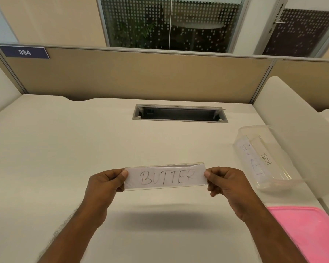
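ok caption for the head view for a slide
Left hand and right hand pinch a BUTTER label above the desk.

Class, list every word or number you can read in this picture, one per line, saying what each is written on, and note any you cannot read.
"BUTTER": handwritten on the paper label pinched at its ends by the left hand and right hand.
"384": on the dark blue plate on the partition.
"BETA": handwritten on a slip in the clear container.
A second slip in that container: faint writing, too blurred to read.
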A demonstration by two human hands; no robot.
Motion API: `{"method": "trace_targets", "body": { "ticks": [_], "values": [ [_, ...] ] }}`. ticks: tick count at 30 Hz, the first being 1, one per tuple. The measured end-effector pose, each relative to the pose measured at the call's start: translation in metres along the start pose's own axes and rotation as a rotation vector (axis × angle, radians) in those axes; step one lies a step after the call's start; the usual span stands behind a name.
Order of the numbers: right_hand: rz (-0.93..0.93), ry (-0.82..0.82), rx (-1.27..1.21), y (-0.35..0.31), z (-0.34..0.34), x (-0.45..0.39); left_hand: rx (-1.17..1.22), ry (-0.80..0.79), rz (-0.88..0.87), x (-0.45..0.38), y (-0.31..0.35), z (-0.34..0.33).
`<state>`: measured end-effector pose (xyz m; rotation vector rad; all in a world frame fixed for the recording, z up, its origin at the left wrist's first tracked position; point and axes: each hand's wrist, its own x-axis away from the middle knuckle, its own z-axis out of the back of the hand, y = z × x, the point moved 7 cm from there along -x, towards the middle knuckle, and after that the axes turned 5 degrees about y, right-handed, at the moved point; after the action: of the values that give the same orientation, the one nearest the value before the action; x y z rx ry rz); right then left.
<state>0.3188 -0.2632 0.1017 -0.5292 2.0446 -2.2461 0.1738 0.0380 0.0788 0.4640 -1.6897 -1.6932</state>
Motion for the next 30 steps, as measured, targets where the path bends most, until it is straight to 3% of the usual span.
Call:
{"method": "trace_targets", "body": {
  "ticks": [10,15,20,30],
  "values": [
    [0.059,0.035,0.016,-0.006,0.004,0.003,-0.100,0.070,-0.128,0.012,0.020,-0.003],
    [0.039,0.033,-0.026,-0.002,0.009,0.003,-0.179,-0.034,-0.171,0.013,0.022,-0.010],
    [0.023,0.012,-0.081,-0.001,0.013,0.004,-0.444,-0.160,-0.380,0.016,0.031,-0.023],
    [0.025,-0.003,-0.071,0.000,0.025,0.005,-0.679,-0.137,-0.684,0.020,0.054,-0.038]
  ]
}}
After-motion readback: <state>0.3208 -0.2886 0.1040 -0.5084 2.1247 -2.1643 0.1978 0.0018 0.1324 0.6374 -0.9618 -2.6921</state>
